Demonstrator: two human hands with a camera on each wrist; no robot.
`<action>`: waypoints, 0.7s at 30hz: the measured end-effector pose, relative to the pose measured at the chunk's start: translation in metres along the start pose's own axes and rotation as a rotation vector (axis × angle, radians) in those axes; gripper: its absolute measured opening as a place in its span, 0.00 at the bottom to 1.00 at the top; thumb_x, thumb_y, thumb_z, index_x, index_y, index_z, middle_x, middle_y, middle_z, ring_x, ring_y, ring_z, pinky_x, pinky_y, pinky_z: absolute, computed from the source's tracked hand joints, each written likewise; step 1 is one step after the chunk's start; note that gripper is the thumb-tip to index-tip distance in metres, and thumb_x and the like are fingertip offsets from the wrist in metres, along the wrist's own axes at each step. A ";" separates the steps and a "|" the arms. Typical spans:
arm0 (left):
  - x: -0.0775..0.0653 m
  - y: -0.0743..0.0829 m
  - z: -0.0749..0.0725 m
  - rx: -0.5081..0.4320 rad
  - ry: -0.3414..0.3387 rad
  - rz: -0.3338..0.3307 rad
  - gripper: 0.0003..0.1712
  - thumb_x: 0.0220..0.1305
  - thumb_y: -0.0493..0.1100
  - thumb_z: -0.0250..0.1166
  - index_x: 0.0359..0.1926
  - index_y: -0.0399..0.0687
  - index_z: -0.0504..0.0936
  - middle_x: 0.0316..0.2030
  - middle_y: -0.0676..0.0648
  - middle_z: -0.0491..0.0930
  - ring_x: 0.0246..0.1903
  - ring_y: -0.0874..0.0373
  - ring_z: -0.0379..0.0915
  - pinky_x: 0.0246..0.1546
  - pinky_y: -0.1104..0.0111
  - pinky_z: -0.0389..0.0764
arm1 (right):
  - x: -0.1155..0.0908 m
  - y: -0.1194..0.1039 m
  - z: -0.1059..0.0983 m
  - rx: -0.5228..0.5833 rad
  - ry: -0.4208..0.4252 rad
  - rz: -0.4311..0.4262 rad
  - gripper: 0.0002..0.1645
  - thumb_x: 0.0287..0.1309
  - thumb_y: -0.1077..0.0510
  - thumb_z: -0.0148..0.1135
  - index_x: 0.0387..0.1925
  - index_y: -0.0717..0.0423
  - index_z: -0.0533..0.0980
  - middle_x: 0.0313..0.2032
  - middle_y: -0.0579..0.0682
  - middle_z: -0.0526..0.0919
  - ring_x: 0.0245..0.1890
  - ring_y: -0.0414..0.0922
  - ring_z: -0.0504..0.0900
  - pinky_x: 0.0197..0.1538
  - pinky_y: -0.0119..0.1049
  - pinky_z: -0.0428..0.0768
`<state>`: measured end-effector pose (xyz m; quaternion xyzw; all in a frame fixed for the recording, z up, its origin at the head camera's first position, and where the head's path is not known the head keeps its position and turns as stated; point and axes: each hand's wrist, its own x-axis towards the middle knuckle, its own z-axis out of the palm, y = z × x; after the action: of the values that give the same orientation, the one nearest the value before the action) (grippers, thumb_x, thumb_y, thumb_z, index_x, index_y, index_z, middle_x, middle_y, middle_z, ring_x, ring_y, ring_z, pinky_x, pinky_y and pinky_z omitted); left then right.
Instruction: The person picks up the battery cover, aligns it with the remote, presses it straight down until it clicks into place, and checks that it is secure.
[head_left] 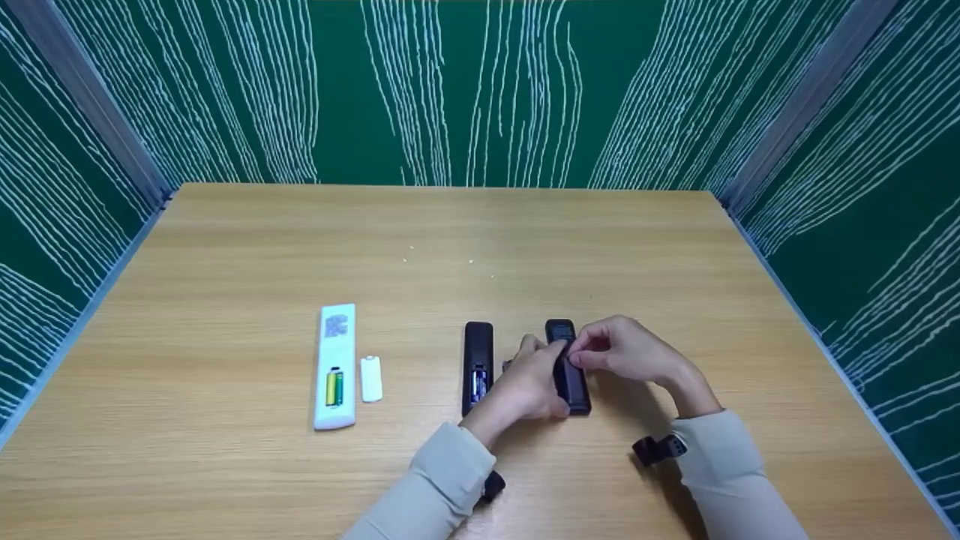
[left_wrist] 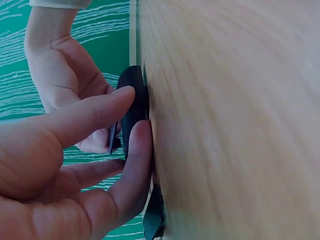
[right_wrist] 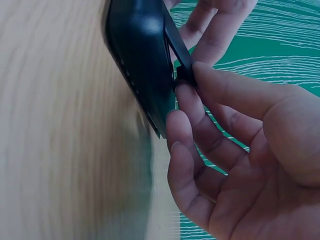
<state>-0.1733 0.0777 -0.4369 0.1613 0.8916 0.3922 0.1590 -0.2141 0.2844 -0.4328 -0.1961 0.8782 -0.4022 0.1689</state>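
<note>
A black remote control (head_left: 576, 394) lies on the table, and my left hand (head_left: 529, 379) holds it by its sides between thumb and fingers. My right hand (head_left: 634, 351) pinches a thin black battery cover (right_wrist: 179, 47) between thumb and finger. The cover stands tilted at the remote's back, one end lifted away from it. In the left wrist view the cover's edge shows beside the remote (left_wrist: 131, 112). Another black remote (head_left: 478, 345) lies left of my left hand, its battery compartment uncovered with batteries (head_left: 479, 384) inside. My left forearm hides its lower end.
Farther left lies a white remote (head_left: 336, 352) with green and yellow batteries (head_left: 334, 388) in its uncovered compartment. Its white battery cover (head_left: 371, 379) is beside it. A loose black cover (left_wrist: 154, 214) lies under my left hand. Small white crumbs dot the wooden table (head_left: 450, 225).
</note>
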 end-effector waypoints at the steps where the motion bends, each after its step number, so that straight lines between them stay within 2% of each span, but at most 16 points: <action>1: 0.000 0.000 0.000 -0.003 0.000 -0.002 0.60 0.42 0.29 0.83 0.78 0.45 0.69 0.60 0.42 0.69 0.51 0.48 0.73 0.58 0.62 0.80 | 0.000 0.000 0.000 -0.007 0.002 0.000 0.05 0.67 0.63 0.70 0.41 0.60 0.88 0.38 0.52 0.90 0.38 0.43 0.79 0.41 0.28 0.75; 21: 0.001 -0.002 0.001 0.009 -0.004 0.003 0.59 0.41 0.29 0.83 0.77 0.45 0.71 0.60 0.43 0.69 0.51 0.48 0.73 0.55 0.64 0.81 | 0.003 -0.003 0.005 -0.023 0.019 0.032 0.04 0.65 0.64 0.71 0.39 0.63 0.87 0.34 0.51 0.87 0.33 0.44 0.77 0.35 0.29 0.74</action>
<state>-0.1739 0.0772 -0.4386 0.1641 0.8927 0.3881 0.1597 -0.2136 0.2780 -0.4336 -0.1801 0.8874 -0.3911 0.1650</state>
